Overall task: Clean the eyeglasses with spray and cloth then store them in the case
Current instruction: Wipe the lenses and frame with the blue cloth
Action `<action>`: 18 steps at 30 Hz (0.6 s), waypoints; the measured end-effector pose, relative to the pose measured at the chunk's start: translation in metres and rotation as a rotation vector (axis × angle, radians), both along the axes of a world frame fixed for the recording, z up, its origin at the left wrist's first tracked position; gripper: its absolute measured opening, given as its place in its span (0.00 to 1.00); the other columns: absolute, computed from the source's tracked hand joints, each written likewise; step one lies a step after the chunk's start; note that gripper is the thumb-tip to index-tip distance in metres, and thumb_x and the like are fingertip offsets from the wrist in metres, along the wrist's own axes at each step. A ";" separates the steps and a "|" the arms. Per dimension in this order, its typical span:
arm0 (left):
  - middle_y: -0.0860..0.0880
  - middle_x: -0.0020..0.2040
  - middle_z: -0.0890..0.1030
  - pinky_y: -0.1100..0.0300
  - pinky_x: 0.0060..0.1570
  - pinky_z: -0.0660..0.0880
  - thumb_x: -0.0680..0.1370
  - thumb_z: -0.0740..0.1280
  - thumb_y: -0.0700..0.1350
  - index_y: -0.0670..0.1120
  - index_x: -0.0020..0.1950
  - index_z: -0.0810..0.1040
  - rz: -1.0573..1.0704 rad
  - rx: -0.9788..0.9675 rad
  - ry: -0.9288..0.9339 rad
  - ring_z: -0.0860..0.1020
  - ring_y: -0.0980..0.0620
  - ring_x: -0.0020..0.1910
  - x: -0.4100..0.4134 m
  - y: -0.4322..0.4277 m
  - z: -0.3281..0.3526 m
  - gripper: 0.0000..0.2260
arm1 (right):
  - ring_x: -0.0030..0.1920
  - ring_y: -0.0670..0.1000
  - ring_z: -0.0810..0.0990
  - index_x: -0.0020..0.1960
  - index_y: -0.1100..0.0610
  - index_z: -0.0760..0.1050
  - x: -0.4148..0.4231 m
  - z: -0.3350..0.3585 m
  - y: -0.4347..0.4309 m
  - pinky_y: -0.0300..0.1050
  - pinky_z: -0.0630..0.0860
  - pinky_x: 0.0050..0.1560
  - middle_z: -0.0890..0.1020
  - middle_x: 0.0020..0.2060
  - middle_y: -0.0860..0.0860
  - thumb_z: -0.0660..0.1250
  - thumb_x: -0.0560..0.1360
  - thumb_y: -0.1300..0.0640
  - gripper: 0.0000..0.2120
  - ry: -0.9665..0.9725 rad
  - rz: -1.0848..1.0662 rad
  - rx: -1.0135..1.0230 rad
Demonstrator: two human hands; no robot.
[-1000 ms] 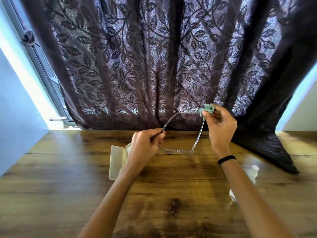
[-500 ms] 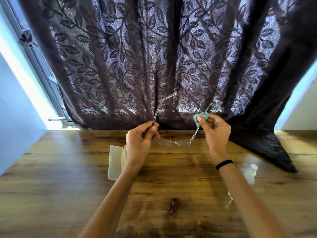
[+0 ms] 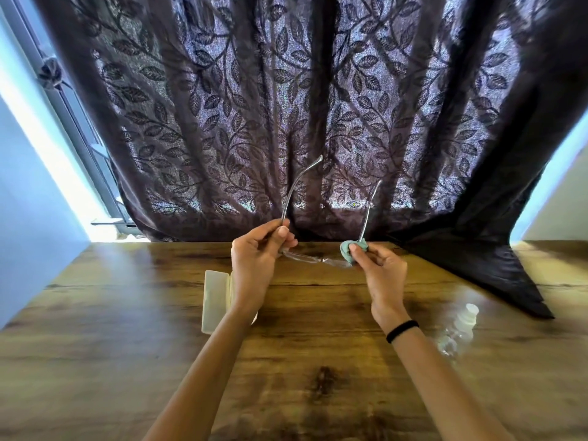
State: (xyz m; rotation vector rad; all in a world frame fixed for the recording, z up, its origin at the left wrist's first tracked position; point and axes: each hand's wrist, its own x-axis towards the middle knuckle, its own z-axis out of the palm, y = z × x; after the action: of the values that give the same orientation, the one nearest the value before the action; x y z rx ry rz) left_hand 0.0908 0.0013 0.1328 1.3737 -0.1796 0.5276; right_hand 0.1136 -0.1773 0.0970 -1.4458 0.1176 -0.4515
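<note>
Only the head view here, looking down over both forearms. The eyeglasses were held up in the air above the far edge of the wooden table, not resting on anything. The lenses faced down toward the table and both temple arms were unfolded, sticking up in front of the curtain.

The left hand had its fingers curled and pinching the frame right where the left temple meets the lens, thumb on top. The right hand was gripping a small bunched-up teal cloth between thumb and fingertips. The cloth was wrapped around the base of the right temple, at the hinge corner of the frame. So both hands were closed on something: left on the glasses directly, right on the cloth with the glasses inside it.

The case was lying open on the table just below and behind the left wrist, pale cream, partly hidden by the forearm. Over on the right side of the table, near the right forearm, was what looked like a small clear spray bottle with a white top. It was see-through and kinda smeared, so I wouldn't swear to how it was lying.

A black band sat on the right wrist. The curtain was dark purple with a leaf pattern, and its right end draped onto the table. A window frame showed at the left with bright light coming in.
</note>
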 end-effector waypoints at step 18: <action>0.53 0.40 0.84 0.66 0.43 0.76 0.69 0.71 0.48 0.50 0.45 0.82 -0.016 0.236 -0.004 0.82 0.57 0.41 -0.001 -0.002 0.003 0.06 | 0.37 0.48 0.82 0.49 0.64 0.78 -0.007 -0.008 0.005 0.35 0.79 0.35 0.83 0.40 0.56 0.71 0.69 0.66 0.09 0.152 0.018 0.339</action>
State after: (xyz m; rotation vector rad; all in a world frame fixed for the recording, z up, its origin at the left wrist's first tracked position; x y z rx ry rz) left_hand 0.0897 -0.0003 0.1362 1.5994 -0.2623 0.5076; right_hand 0.1065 -0.1722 0.0892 -1.1447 0.2891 -0.2893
